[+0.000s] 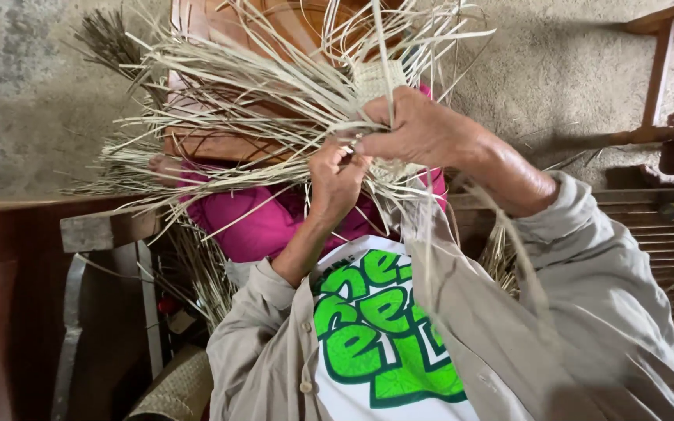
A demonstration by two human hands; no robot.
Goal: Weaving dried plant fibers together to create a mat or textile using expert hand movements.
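A bundle of pale dried straw strips fans out to the left and upward over my lap. A small woven patch of the same straw sits at its root. My right hand reaches in from the right and pinches strips just below the patch. My left hand comes up from below and is closed on strips right beside the right fingers. The two hands touch. I wear a beige shirt over a white top with green print, and pink trousers.
A brown wooden stool stands behind the strips, with a bare foot by it. A dark wooden bench is at left, a slatted wooden surface at right, a woven mat at bottom left. More straw lies below.
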